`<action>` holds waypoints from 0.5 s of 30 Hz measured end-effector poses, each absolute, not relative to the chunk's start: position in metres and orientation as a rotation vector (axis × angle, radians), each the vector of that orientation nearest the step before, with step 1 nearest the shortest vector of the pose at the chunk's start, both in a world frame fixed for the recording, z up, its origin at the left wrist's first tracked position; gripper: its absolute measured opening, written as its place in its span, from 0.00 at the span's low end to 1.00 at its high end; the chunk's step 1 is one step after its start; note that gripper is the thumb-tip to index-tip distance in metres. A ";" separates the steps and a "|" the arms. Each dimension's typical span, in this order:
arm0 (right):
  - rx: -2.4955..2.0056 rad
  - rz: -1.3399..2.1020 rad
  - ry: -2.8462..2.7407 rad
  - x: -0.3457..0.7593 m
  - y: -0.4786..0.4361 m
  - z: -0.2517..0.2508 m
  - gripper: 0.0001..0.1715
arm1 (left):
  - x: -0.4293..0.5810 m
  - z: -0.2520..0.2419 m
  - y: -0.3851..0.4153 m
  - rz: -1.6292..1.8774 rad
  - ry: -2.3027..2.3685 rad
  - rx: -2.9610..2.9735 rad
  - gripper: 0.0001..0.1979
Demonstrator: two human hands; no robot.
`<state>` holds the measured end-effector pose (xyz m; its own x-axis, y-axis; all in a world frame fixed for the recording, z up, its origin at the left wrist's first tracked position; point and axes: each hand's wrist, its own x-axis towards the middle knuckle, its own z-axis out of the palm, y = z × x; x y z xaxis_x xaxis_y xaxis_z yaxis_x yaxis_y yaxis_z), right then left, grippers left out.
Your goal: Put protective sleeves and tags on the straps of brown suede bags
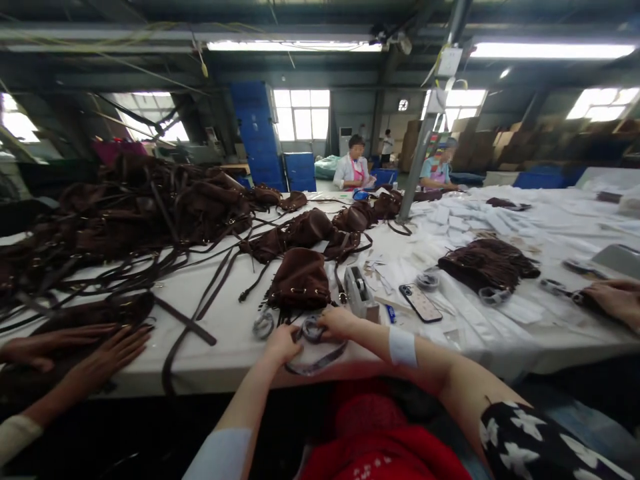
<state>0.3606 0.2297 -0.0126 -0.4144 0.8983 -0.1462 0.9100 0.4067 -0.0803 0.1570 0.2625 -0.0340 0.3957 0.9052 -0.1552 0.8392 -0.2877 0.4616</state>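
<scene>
Near edge of table [225, 353]: your right hand [339, 323] grips a coiled strap [311, 329]; your left hand [283, 344], just apart, grip indeterminable.

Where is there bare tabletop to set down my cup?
Try the bare tabletop between the dark straps and the left hand. Crowded: the left side, with heaped brown bags, and the right, with loose white material.

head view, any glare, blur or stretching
Head view: windows and ceiling lights glare white; in the head view, the patterned sleeve looks stretched and the boxes at far right blur; head view again, the brown bag pile loses detail in dark folds.
</scene>
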 end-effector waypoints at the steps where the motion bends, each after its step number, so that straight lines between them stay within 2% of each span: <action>1: 1.657 -0.214 2.574 0.360 0.229 -0.014 0.23 | 0.152 -0.035 0.261 0.207 1.506 2.175 0.20; 7: 1.714 -0.183 2.584 0.359 0.227 -0.017 0.23 | 0.135 -0.043 0.259 0.317 1.548 2.010 0.15; 15: 1.844 -0.213 2.519 0.354 0.224 -0.017 0.24 | 0.138 -0.049 0.260 0.455 1.361 1.539 0.15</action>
<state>0.3542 0.2235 -0.0174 -0.3055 0.9479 -0.0906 0.9496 0.2963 -0.1022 0.1377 0.2598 -0.0495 0.2984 0.8998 -0.3184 0.5278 0.1224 0.8405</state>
